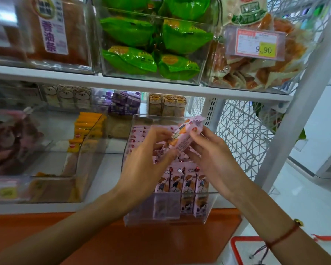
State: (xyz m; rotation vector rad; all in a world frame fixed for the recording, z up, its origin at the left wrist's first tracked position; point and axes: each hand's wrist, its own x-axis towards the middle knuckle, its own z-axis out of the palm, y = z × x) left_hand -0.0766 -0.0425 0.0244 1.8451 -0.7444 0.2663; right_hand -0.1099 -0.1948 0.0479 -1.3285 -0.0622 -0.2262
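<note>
Head camera view, looking down at a shop shelf (111,150) stocked with snacks. Both hands meet above a clear plastic bin (212,203) that stands near the right end of the shelf, at its front edge. Between them they hold one pink snack packet (185,138), printed with a cartoon figure and tilted with its top end up and to the right. The left hand (141,161) pinches the packet's lower end with curled fingers. The right hand (216,159) grips the upper end between thumb and fingers. A red cord bracelet (283,236) circles the right wrist. The packet is in the air over the middle of the bin and does not touch the packets below.

Inside the bin, a row of matching pink packets (182,180) stands upright against the front wall, with more stacked toward the back. The bin looks well filled, so the stocking seems largely done. The packet in hand has not been placed, and it appears to be on its way into a gap behind the front row. Whether more packets wait is not visible.

To the left along the shelf, another clear bin holds yellow packets (84,131). On the shelf above sit green packets (130,60) and a price tag (256,44). A red basket (235,243) shows at the lower right.
</note>
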